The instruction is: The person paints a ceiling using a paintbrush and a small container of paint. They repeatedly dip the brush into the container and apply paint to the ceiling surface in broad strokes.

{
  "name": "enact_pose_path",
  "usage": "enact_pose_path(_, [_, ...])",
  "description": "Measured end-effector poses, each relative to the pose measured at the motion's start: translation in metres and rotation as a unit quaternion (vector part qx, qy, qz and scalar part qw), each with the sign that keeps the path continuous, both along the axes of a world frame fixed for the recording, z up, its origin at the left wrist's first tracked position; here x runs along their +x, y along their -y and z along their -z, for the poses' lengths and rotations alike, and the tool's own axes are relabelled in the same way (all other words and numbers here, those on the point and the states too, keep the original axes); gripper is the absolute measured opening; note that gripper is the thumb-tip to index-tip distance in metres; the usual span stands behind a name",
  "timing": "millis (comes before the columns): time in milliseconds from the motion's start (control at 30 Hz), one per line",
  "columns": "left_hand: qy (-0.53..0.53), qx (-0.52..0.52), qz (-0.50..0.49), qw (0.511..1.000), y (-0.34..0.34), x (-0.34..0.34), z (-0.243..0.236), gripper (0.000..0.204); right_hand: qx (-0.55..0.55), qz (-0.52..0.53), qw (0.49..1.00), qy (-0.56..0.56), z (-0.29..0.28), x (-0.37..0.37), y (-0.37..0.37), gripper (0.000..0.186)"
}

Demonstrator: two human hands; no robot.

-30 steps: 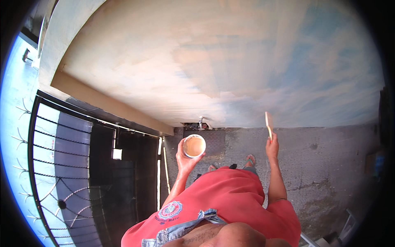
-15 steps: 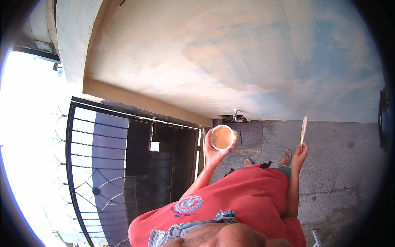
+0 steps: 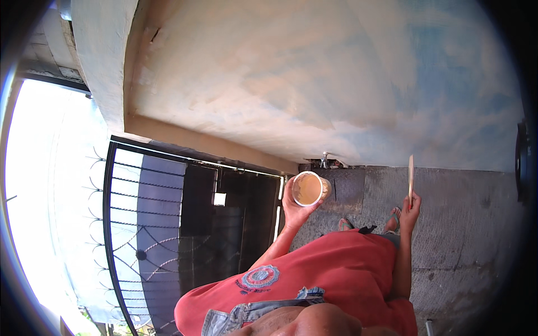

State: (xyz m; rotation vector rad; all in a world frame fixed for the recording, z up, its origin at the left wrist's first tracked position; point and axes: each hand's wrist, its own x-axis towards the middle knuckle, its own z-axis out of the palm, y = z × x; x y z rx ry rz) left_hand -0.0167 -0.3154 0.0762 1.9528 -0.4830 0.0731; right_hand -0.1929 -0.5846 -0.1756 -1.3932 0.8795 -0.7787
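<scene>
My left hand (image 3: 293, 213) is wrapped round a clear plastic tub (image 3: 327, 188) with a pale rim, held in front of me. Tan-orange paint (image 3: 307, 189) shows inside it, and smears mark its side. Off to the right, my right hand (image 3: 412, 211) grips a paintbrush (image 3: 411, 178) that points up toward the wall. It is seen edge-on, so its bristles are hard to make out. The wall (image 3: 269, 73) ahead carries patchy peach, white and blue brush strokes. From this view I cannot tell whether the brush touches it.
A metal tap (image 3: 324, 161) juts from the wall's foot beyond the tub. On the left stands a black metal gate (image 3: 112, 224) with twisted bars. Grey textured paving (image 3: 448, 224) lies underfoot, where my sandalled feet (image 3: 395, 217) show. A dark round object (image 3: 522, 162) sits at the far right.
The view has shifted slightly, so the gate, tap and tub appear farther right. The brush now stands more upright and narrower in view. Both hands keep their holds.
</scene>
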Motion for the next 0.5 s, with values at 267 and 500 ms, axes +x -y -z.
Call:
enact_pose_path(267, [0.013, -0.004, -0.028, 1.0, 0.022, -0.008, 0.006, 0.1, -0.013, -0.056, 0.998, 0.004, -0.018, 0.003, 0.033, 0.025])
enact_pose_path(500, [0.009, -0.005, -0.042, 0.999, 0.029, -0.014, 0.01, 0.101, 0.051, -0.095, 0.993, -0.039, -0.047, 0.003, 0.05, 0.024])
